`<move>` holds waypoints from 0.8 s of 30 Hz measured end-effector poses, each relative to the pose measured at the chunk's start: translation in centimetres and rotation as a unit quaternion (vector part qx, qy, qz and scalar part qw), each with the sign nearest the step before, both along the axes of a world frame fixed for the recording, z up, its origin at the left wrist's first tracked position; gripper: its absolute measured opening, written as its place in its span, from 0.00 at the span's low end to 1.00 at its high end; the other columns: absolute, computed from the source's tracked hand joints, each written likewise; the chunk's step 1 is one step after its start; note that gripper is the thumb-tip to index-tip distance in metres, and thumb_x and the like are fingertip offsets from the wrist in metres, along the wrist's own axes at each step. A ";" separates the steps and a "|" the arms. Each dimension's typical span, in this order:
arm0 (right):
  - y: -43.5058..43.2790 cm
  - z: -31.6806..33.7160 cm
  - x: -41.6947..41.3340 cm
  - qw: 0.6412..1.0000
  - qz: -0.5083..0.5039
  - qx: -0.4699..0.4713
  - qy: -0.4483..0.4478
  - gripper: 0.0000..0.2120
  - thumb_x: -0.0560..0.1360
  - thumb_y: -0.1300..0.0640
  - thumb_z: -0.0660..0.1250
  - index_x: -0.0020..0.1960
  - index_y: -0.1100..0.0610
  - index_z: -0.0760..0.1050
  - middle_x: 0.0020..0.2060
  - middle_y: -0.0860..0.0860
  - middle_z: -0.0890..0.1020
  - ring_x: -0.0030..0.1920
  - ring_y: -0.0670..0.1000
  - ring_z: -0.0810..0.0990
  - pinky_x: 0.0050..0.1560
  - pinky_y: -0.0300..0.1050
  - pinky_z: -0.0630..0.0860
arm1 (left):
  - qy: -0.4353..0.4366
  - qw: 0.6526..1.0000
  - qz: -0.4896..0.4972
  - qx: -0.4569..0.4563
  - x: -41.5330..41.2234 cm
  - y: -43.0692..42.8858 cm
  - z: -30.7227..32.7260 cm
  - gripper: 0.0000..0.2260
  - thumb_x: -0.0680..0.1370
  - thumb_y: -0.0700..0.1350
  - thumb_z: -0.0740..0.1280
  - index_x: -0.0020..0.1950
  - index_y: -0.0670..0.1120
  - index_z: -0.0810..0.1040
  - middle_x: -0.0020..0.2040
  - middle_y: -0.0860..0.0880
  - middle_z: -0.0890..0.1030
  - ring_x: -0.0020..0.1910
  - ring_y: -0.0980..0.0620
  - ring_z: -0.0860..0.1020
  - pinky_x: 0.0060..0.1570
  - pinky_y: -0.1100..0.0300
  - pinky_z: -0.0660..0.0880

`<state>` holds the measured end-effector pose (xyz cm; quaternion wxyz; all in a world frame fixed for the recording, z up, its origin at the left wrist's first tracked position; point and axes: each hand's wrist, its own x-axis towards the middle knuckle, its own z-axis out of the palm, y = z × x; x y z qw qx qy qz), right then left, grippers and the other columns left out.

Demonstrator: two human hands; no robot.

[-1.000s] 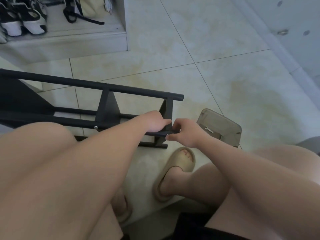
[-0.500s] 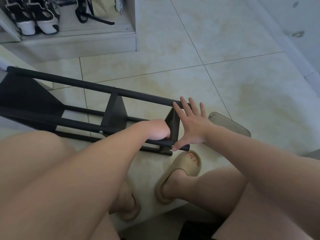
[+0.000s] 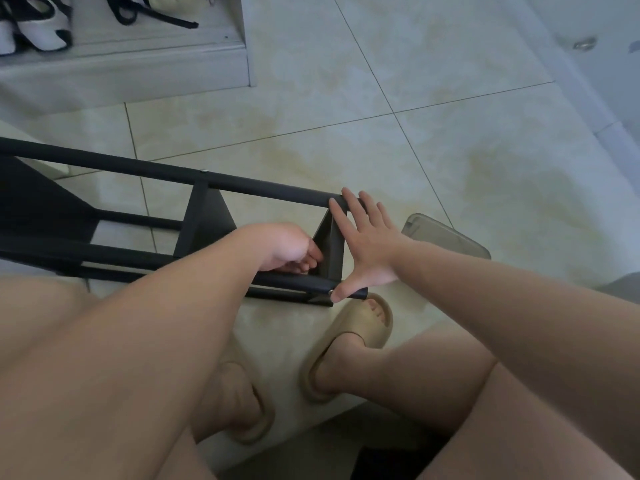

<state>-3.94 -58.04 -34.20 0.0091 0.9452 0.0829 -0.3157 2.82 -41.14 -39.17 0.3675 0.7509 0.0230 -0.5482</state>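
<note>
Two hands met at the near end of a black metal tube frame [image 3: 138, 168], which lay on its side on the pale tiled floor [image 3: 485, 150] just in front of the seated person's knees. The fingers [image 3: 313, 259] of the left hand [image 3: 287, 247] were curled round the frame's lower tube [image 3: 287, 280], gripping it right beside the dark triangular end plate [image 3: 329, 251]. The right hand [image 3: 367, 247] lay open and flat against that same end. Its fingers were straight and spread, the fingertips touching the tip of the upper tube [image 3: 263, 187] and the thumb pressing on the tip of the lower tube beside a small silver screw head [image 3: 330, 291]. A second triangular plate [image 3: 204, 223] joined the two tubes farther along. Just below the frame's end, a foot in a beige foam slipper [image 3: 349, 341] rested on the floor, with another slippered foot [image 3: 249, 420] nearer the body. A grey translucent plastic case [image 3: 446, 235] lay near the right wrist. Well apart, at the top left, black-and-white shoes [image 3: 38, 26] stood on a low pale shelf [image 3: 121, 53].
</note>
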 end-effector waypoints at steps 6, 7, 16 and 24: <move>0.2 0.3 0.0 1.000 -0.004 -0.012 0.007 0.76 0.55 0.20 0.70 0.78 0.52 0.23 0.77 0.56 0.26 0.77 0.63 0.27 0.78 0.64 0.36 | 0.084 0.986 0.068 -0.125 0.2 1.1 0.0 0.15 0.81 0.26 0.56 0.53 0.43 0.77 0.49 0.43 0.85 0.55 0.46 0.84 0.62 0.51 0.78; 0.2 0.3 0.0 1.000 -0.004 -0.013 0.007 0.76 0.55 0.20 0.70 0.78 0.52 0.23 0.77 0.56 0.26 0.77 0.63 0.27 0.78 0.63 0.36 | 0.080 0.984 0.084 -0.132 0.2 1.2 0.0 0.13 0.81 0.28 0.57 0.52 0.42 0.77 0.48 0.42 0.86 0.53 0.46 0.85 0.62 0.49 0.78; 0.5 0.7 -0.1 1.000 -0.011 -0.008 0.014 0.76 0.56 0.21 0.71 0.78 0.51 0.23 0.77 0.54 0.25 0.77 0.61 0.26 0.78 0.62 0.36 | 0.020 0.992 0.064 -0.105 -0.7 0.8 0.4 0.12 0.83 0.47 0.65 0.60 0.39 0.75 0.43 0.47 0.87 0.45 0.52 0.86 0.38 0.63 0.79; 0.7 1.0 -0.1 1.000 -0.011 -0.019 0.015 0.75 0.56 0.21 0.72 0.78 0.51 0.23 0.77 0.54 0.26 0.77 0.61 0.26 0.78 0.63 0.37 | -0.033 0.995 0.047 -0.076 -0.5 0.9 -0.4 0.09 0.77 0.46 0.73 0.51 0.41 0.84 0.42 0.47 0.87 0.41 0.53 0.86 0.53 0.55 0.81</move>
